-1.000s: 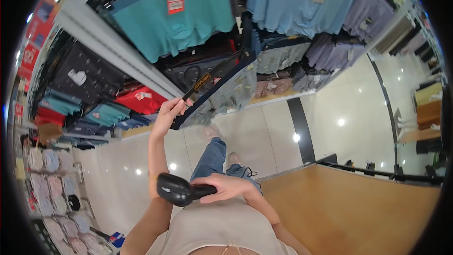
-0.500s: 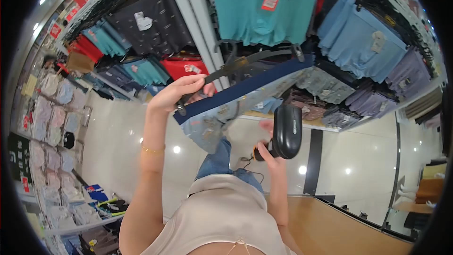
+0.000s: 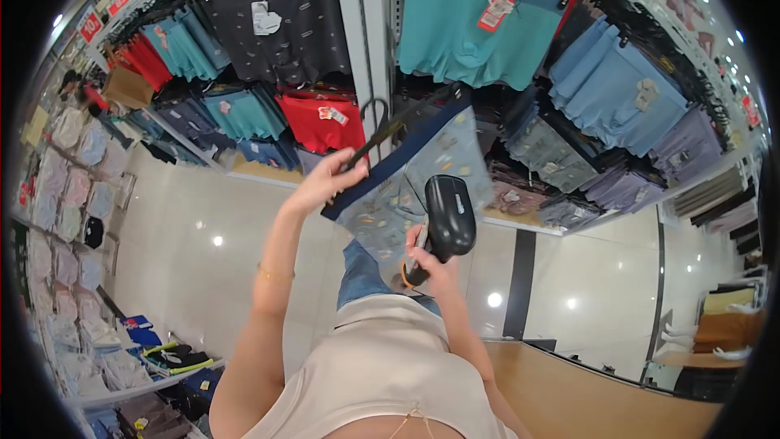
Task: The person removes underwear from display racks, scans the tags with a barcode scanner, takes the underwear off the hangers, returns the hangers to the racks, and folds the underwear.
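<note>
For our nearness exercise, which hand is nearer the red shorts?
Left: the left hand appears just below the red shorts; the right hand, holding the scanner, is lower, farther right.

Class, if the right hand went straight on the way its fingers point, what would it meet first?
The right hand, gripping the black device, would probably meet the patterned grey shorts on the hanger in the left hand, though the depth between them is unclear.
</note>
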The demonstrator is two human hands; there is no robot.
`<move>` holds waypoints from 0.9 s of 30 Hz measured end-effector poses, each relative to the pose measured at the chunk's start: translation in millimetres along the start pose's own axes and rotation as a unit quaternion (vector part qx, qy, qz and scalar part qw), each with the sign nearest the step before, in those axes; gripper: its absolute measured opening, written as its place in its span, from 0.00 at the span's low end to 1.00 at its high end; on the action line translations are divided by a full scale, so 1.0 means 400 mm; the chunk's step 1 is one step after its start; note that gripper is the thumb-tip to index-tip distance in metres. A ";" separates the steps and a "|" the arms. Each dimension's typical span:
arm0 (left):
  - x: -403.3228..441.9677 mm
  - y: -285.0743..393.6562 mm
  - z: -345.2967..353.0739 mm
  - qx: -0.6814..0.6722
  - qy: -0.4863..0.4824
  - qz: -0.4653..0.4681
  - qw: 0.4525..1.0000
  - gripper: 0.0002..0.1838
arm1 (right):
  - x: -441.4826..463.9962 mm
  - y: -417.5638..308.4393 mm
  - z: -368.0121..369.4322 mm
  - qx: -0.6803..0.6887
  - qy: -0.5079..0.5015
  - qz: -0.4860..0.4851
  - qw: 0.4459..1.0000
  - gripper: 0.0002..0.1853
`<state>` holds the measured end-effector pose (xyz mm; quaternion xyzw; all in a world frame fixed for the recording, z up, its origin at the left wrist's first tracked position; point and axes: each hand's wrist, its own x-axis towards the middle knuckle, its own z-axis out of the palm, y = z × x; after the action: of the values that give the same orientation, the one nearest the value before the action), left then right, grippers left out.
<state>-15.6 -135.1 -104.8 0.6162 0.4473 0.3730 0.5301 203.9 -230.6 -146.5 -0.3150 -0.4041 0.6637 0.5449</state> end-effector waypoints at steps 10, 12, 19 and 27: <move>-0.123 -0.137 0.267 -0.228 -0.012 -0.063 0.972 0.10 | -0.025 -0.043 -0.055 0.086 0.008 0.059 0.995 0.29; -0.130 -0.129 0.288 -0.268 -0.004 -0.109 0.957 0.12 | -0.037 -0.045 -0.064 0.060 0.024 0.084 0.994 0.27; -0.098 -0.159 0.275 -0.338 -0.044 -0.092 0.935 0.19 | -0.024 -0.014 -0.112 0.109 0.008 0.186 0.977 0.26; -0.090 -0.158 0.273 -0.328 0.002 -0.185 0.926 0.10 | -0.018 -0.040 -0.082 -0.084 0.107 0.127 0.983 0.14</move>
<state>64.8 -201.8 -184.2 0.3132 0.4071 0.3953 0.7615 241.1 -230.0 -148.2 -0.4773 -0.3545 0.6536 0.4683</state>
